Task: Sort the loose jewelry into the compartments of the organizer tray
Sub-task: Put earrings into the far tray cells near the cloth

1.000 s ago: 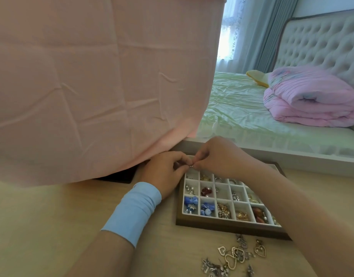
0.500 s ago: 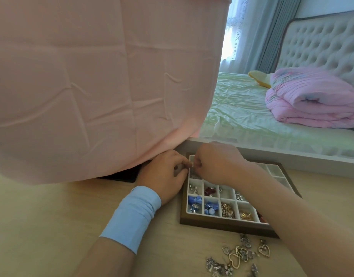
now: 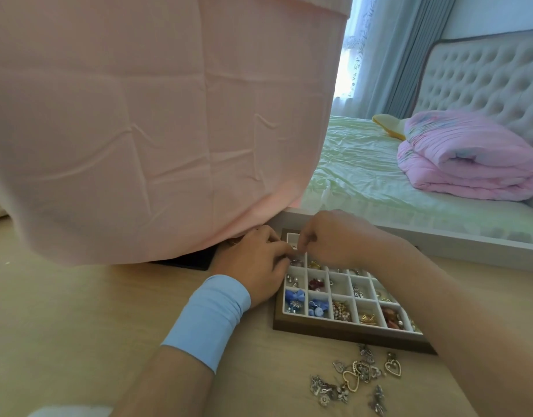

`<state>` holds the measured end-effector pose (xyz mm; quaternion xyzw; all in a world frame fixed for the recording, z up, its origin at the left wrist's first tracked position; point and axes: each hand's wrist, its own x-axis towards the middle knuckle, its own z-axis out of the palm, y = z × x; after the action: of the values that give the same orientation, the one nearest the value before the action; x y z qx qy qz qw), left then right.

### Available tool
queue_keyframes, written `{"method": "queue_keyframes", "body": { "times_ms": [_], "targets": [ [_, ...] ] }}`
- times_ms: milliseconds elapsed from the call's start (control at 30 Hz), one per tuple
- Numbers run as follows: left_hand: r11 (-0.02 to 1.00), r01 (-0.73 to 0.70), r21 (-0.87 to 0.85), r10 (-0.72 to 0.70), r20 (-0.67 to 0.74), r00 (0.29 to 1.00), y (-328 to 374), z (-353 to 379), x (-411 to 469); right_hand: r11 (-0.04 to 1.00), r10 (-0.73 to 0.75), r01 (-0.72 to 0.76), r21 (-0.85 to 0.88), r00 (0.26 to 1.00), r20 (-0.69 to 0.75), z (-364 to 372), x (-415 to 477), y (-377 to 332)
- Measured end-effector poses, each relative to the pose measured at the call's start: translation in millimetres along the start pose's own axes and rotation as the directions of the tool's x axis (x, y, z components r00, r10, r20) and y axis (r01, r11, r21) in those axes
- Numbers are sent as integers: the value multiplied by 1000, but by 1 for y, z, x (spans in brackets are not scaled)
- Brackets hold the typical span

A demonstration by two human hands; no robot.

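Little is seen to have moved vs. 0.5 s ago: both hands are still joined over the far-left corner of the organizer tray (image 3: pixel 334 328). The far-left compartment is now left uncovered just beyond the fingertips.

A small piece (image 3: pixel 294 252), too small to be identified, is pinched between the fingertips of the left hand (image 3: pixel 256 263) and the right hand (image 3: pixel 334 239). It is held above the tray's left column, approx. one compartment in from the far end. The loose jewelry (image 3: pixel 358 374), incl. heart pendants and silvery charms, is spread on the table (image 3: pixel 78 326) just beside the tray's near wall, well apart from both hands.

Room is tight at the tray's far-left side. A pink cloth (image 3: pixel 157 130) hangs down to the table there, right by the left knuckles; whether it is touched cannot be told. A dark flat object (image 3: pixel 187 261) is seen under the cloth's hem, left of the tray. A white ledge (image 3: pixel 469 248) runs just beyond the tray's far edge. Wood tabletop stretches to the tray's left and near-left.

Both hands are curled, w/ fingers bent in and the piece gripped betw. thumb and fingertips. The left wrist is wrapped in a blue band (image 3: pixel 211 317). The near-left compartment is filled w/ blue bows (image 3: pixel 295 296).
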<state>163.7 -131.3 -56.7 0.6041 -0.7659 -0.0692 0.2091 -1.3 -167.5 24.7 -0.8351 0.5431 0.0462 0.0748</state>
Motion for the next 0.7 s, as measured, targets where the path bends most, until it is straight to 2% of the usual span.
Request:
{"method": "queue_keyframes", "body": {
  "times_ms": [133,400,567,700],
  "targets": [
    [1000,-9,25,9,17,1000,3,-3,2,998,-38,40,-47,998,44,10,-1,-4],
    [998,-57,-20,57,-28,998,17,-15,0,975,-27,55,217,991,-130,-3,-49,22],
    [990,-133,-50,130,-68,989,50,-31,-13,971,-53,84,225,989,-141,6,-101,42],
    [984,-179,4,179,-9,984,86,-38,-37,982,-84,101,160,990,-111,21,-129,58]
  ]
}}
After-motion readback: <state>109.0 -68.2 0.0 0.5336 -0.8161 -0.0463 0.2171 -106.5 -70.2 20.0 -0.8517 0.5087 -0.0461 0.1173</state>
